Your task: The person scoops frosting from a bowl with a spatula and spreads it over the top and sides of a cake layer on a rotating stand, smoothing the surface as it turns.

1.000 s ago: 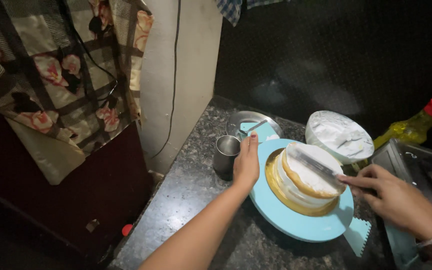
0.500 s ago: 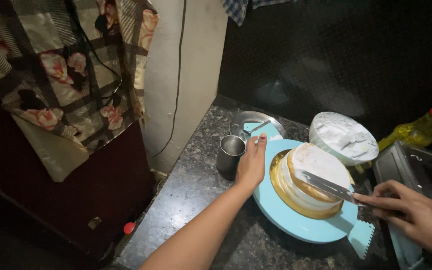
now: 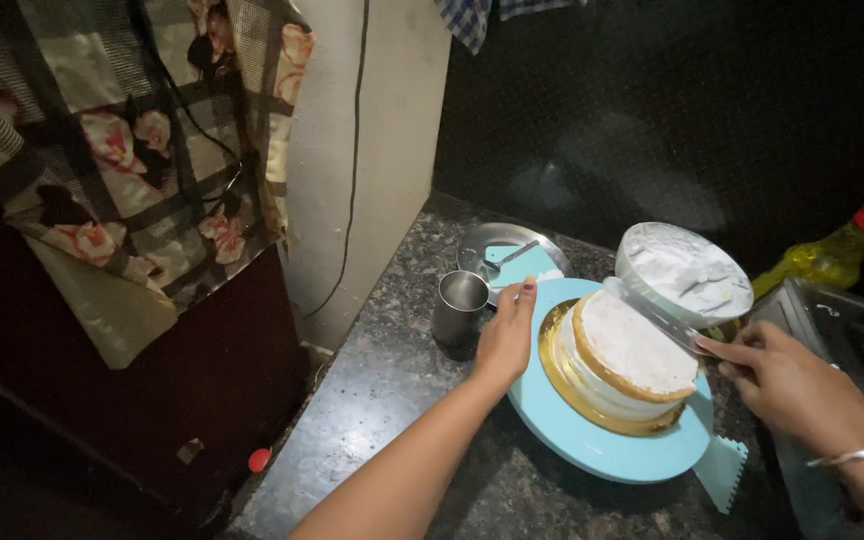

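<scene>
Nearest to us, at six o'clock, our left forearm runs up over the dark speckled counter (image 3: 372, 400). At four o'clock a small toothed scraper (image 3: 722, 472) lies on the counter, just beside the rim of the blue turntable (image 3: 592, 445).

Our left hand (image 3: 505, 335) rests flat on the turntable's nine o'clock edge, fingers stretched out and loose, clenching nothing. Our right hand (image 3: 787, 385), at three o'clock with a thin bangle at the wrist, is closed around the handle of a long spatula (image 3: 657, 315), whose blade lies across the far, one o'clock edge of the cake (image 3: 632, 350).

The cake sits in the middle of the turntable on a gold board (image 3: 577, 385), white cream spread over its top and cream showing between its layers.

Further off, at nine o'clock of the turntable, stands a steel cup (image 3: 460, 305). Behind it, at eleven o'clock, lies a steel plate (image 3: 502, 250). At one o'clock a bowl of cream (image 3: 682, 270) stands just behind the cake, and at two o'clock a bottle of oil (image 3: 837, 250) with a red cap.
</scene>
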